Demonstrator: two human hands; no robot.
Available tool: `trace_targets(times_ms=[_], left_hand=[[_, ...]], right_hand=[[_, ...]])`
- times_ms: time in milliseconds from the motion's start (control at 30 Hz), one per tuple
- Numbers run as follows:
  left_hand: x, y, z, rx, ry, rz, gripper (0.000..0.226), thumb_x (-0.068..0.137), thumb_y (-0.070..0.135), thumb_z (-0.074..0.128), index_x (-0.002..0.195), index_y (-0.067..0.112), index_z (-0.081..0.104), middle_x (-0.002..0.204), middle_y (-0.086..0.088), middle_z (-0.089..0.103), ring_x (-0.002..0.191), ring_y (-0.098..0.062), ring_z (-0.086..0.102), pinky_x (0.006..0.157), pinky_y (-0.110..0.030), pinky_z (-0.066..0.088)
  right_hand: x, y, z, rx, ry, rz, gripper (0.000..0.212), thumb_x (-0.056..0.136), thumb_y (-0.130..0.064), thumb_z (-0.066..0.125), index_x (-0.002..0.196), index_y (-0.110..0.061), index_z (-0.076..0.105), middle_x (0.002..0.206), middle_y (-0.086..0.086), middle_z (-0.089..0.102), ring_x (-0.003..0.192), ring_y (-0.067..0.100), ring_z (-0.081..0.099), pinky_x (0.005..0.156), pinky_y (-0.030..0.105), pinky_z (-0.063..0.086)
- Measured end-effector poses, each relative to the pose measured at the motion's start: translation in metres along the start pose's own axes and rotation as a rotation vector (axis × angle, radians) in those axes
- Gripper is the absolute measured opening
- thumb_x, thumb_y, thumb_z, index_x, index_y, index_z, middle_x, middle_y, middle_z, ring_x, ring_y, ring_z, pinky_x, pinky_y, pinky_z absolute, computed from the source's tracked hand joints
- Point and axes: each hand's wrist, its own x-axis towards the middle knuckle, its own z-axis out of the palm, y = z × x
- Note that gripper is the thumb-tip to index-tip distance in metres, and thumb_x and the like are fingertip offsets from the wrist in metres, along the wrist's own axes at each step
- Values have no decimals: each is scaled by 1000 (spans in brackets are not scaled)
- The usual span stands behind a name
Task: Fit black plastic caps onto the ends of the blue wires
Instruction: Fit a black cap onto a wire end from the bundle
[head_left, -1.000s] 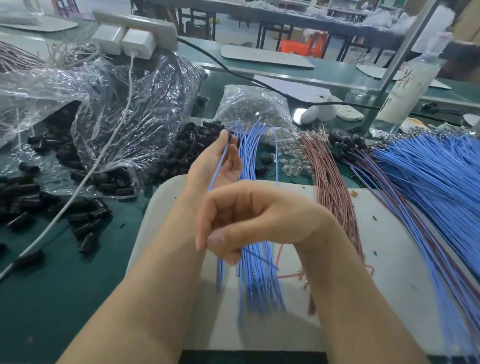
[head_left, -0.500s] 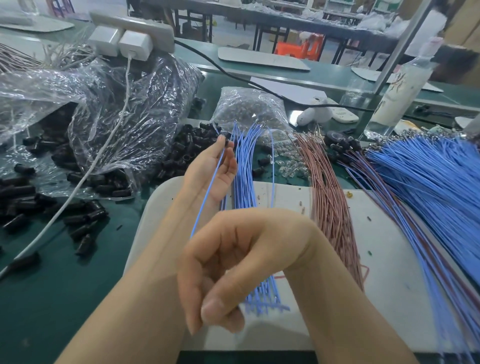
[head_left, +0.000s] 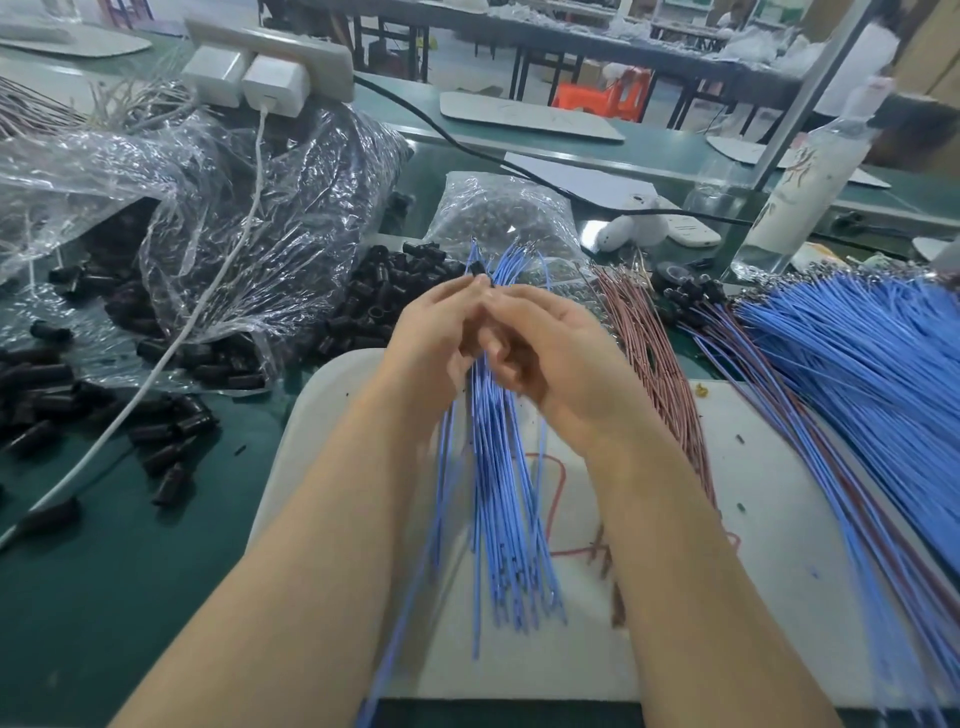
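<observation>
Head view | left hand (head_left: 434, 332) pinches black cap (head_left: 476, 269), right hand (head_left: 550, 345) seems to pinch one blue wire (head_left: 443, 457), hands touching to line end with cap | loose caps (head_left: 382, 299) piled just beyond, handy.

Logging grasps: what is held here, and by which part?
Left hand and right hand pinch one blue wire near its far end, at a black cap.

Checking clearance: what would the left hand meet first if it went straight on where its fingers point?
Likely the raised tips of the blue wires just beyond the left hand, then the clear bag; depth unclear.
</observation>
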Motion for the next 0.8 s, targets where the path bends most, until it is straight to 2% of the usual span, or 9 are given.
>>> trace_targets(times_ms=[67, 100, 167, 233, 333, 433, 533, 633, 800], left_hand=[[3, -2, 1, 50, 73, 20, 3, 91, 9, 58, 90, 12, 59, 62, 3, 65, 58, -7, 55, 63, -23, 42], [4, -3, 2, 86, 81, 23, 5, 91, 10, 59, 89, 15, 58, 65, 7, 67, 62, -5, 56, 63, -20, 43], [2, -4, 4, 119, 57, 46, 9, 90, 11, 61, 87, 18, 58, 67, 9, 69, 65, -5, 59, 59, -17, 45], [3, -6, 4, 146, 30, 72, 9, 89, 9, 62, 87, 17, 58, 71, 5, 70, 62, -7, 60, 54, -18, 47], [1, -8, 4, 223, 13, 99, 7, 88, 9, 64, 88, 15, 60, 79, 0, 69, 67, -12, 59, 61, -23, 47], [2, -10, 4, 302, -9, 109, 6, 87, 12, 66, 92, 14, 62, 84, -4, 68, 71, -13, 58, 70, -23, 49], [2, -11, 4, 363, -19, 111, 8, 88, 14, 66, 94, 13, 62, 86, -3, 68, 77, -11, 61, 77, -22, 51], [1, -10, 5, 354, -13, 112, 6, 87, 15, 67, 91, 16, 62, 84, -1, 69, 76, -10, 61, 77, -22, 50], [0, -10, 5, 327, 1, 114, 5, 87, 15, 67, 89, 17, 62, 79, 0, 70, 71, -11, 60, 74, -22, 49]], right_hand=[[8, 16, -18, -392, 374, 49, 14, 92, -16, 58, 79, -18, 64, 69, -4, 63, 63, 9, 57, 62, 27, 48], [11, 23, -24, -474, 426, 52, 11, 92, -17, 58, 83, -18, 64, 77, -1, 67, 70, 10, 60, 66, 27, 49], [13, 27, -23, -418, 405, 86, 11, 93, -19, 57, 87, -15, 65, 83, 3, 68, 62, 5, 57, 57, 17, 45], [16, 32, -23, -419, 380, 75, 14, 94, -20, 58, 88, -13, 68, 81, 4, 68, 49, -3, 50, 51, 14, 40], [17, 31, -23, -400, 379, 43, 15, 94, -13, 57, 86, -7, 69, 74, 2, 67, 42, -7, 48, 49, 9, 35], [16, 32, -24, -364, 408, 20, 19, 93, -14, 58, 76, -14, 66, 67, -3, 64, 43, -6, 47, 50, 12, 34], [17, 33, -26, -346, 430, 19, 16, 93, -16, 59, 79, -13, 67, 68, -1, 65, 43, -6, 48, 51, 13, 35], [17, 33, -26, -329, 433, 6, 14, 92, -15, 61, 84, -6, 68, 66, -1, 64, 43, -6, 49, 48, 8, 35], [16, 32, -26, -325, 411, -13, 17, 92, -16, 63, 76, -12, 66, 63, -4, 63, 43, -5, 49, 48, 7, 35]])
